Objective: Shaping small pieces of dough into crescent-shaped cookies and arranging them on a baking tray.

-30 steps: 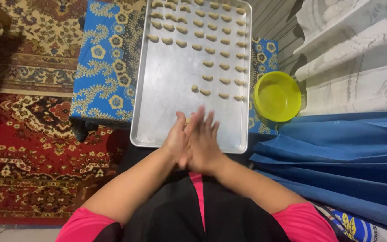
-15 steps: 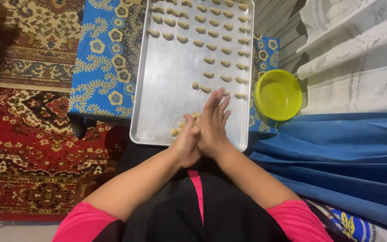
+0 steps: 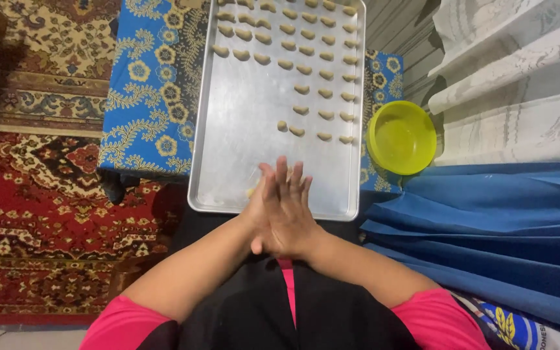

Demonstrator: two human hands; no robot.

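My right hand (image 3: 291, 217) and left hand (image 3: 258, 210) press together, palm to palm, fingers straight. A bit of pale dough (image 3: 251, 192) peeks out just beside my left fingers. Under my fingertips lies a metal baking tray (image 3: 241, 123). Beyond them sit rows of small dough pieces (image 3: 304, 69). Farther right stands a yellow bowl (image 3: 401, 137).

a home, with baking done on the floor of a living room. a red patterned carpet (image 3: 40, 214) covers the floor, and a low table under a blue floral cloth (image 3: 150, 97) bears a metal baking tray (image 3: 241, 142) lined with small shaped dough pieces (image 3: 303, 68). a yellow plastic bowl (image 3: 402, 137) sits beside it, with white lace curtains (image 3: 520, 78) hanging near.
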